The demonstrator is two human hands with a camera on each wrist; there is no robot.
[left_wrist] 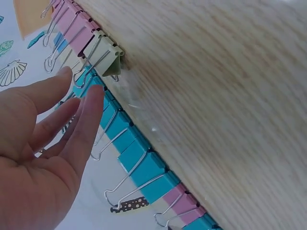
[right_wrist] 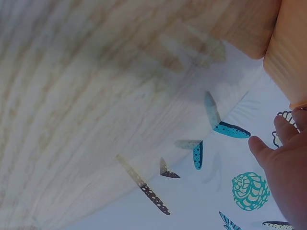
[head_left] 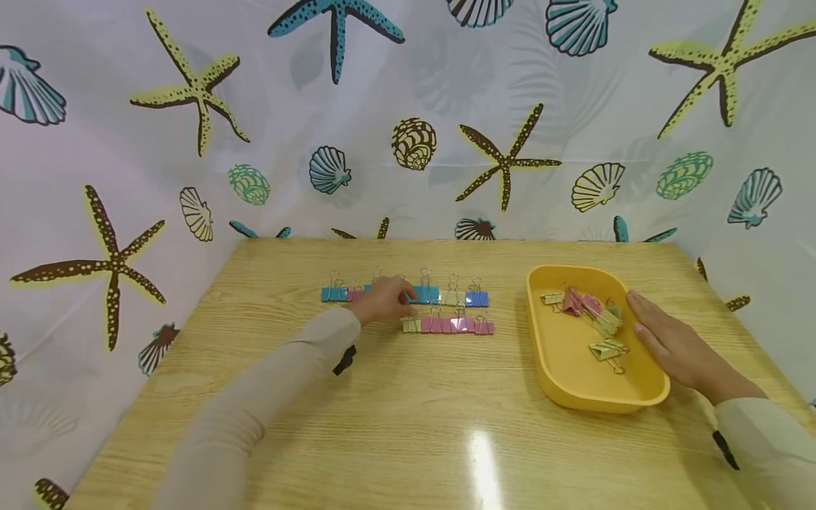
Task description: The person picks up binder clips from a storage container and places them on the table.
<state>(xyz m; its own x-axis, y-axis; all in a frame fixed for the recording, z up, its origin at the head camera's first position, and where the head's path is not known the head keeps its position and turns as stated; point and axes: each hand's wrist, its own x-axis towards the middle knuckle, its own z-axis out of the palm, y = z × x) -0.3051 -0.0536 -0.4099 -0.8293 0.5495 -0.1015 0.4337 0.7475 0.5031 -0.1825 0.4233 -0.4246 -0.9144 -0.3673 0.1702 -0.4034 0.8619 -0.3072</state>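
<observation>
My left hand (head_left: 385,297) is over the clip rows, thumb and fingers apart. In the left wrist view, its fingertips are right at the wire handle of a light green binder clip (left_wrist: 108,60), which ends the nearer row beside pink binder clips (head_left: 448,325). Behind runs a second row with teal binder clips (left_wrist: 136,158), a pink one, a pale one and a blue binder clip (head_left: 476,299), handles upright. My right hand (head_left: 676,347) rests extended fingers along the right side of a yellow plastic bin (head_left: 567,368). In the right wrist view the hand (right_wrist: 288,172) shows only partly.
Inside the bin lie loose pink binder clips (head_left: 572,301) and light green binder clips (head_left: 608,348), mostly toward its far end. The wooden table (head_left: 395,425) ends at a white curtain (head_left: 382,198) printed with starfish and shells, which also hangs at both sides.
</observation>
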